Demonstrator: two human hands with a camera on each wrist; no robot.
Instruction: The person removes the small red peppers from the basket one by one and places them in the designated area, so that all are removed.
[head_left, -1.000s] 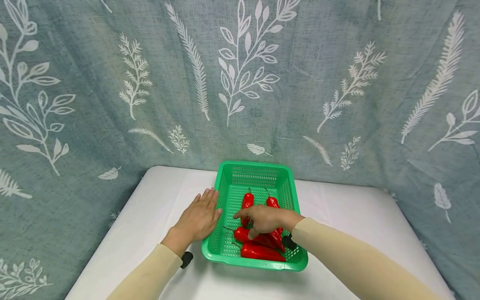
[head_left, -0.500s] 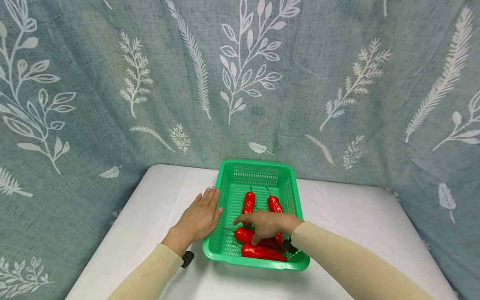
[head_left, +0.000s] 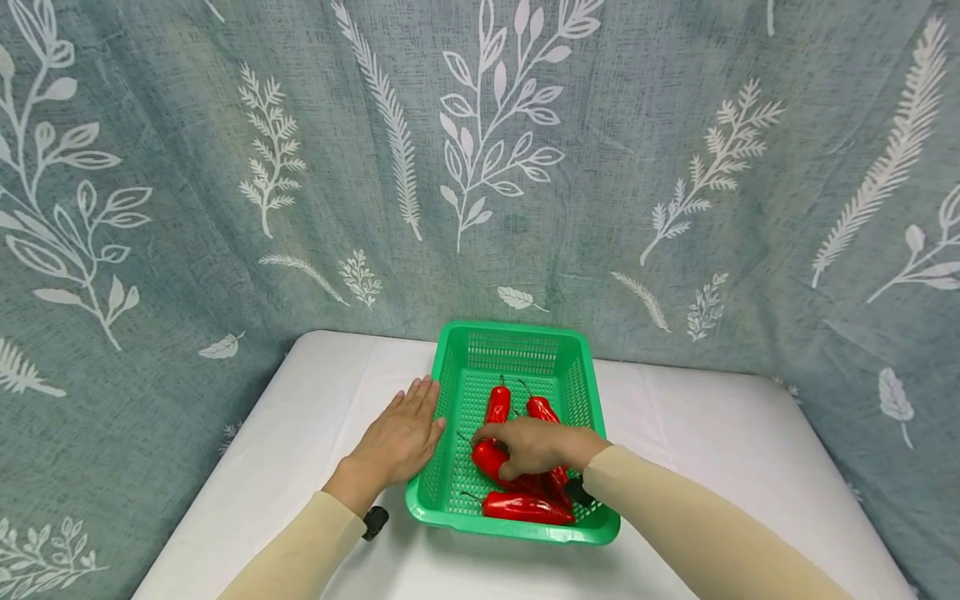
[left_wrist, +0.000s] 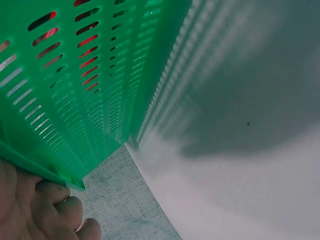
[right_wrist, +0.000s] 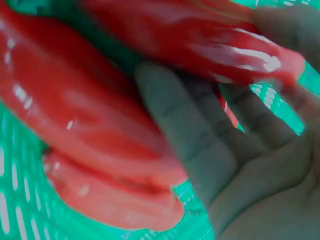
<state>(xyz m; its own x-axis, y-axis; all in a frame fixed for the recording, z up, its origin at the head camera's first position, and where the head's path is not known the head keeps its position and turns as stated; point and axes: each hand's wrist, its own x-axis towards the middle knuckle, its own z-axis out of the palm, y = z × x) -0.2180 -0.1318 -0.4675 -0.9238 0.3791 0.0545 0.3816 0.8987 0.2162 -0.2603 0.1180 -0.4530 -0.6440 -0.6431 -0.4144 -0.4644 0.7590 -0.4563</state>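
In the head view, the right hand (head_left: pixel 534 446) reaches into a shallow, green, perforated plastic basket (head_left: pixel 513 533) and pinches a long, glossy red pepper (head_left: pixel 489 460) near its stalk end, thumb on the near side and index finger over the far side. Other glossy red peppers (head_left: pixel 528 507) lie around it in the basket, so lifting the stalk end first would probably free it with least rubbing. The left hand (head_left: pixel 399 435) lies flat with its fingers extended along the basket's left side; light, even pressure there should steady the basket on the white-covered tabletop (head_left: pixel 690 425). In the left wrist view, fingers sit against the rim outside the slotted wall, with red showing through the slots. In the right wrist view, somewhat blurred, the pinched pepper crosses the upper part between the digits, while one long finger extends close to its neighbours below. Keeping that finger clear of them, and gripping gently on the slick skin, seems wise.
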